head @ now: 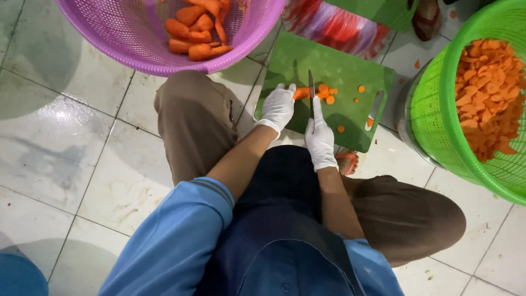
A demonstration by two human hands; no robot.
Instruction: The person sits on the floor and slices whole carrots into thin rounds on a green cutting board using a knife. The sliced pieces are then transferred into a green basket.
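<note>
Right hand point(320, 137) grasping knife point(311, 92) | left hand point(278, 107) fingers clenched pinning carrot point(302, 93) at 12 o'clock | best curl fingertips back, slice evenly

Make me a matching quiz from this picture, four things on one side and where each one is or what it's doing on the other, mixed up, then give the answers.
Things:
1. purple basket
2. green basket
3. left hand
4. right hand

Place or state:
A. grips the knife
B. holds whole peeled carrots
C. steadies the carrot on the green cutting board
D. full of carrot slices

Pairs: 1-B, 2-D, 3-C, 4-A
</note>
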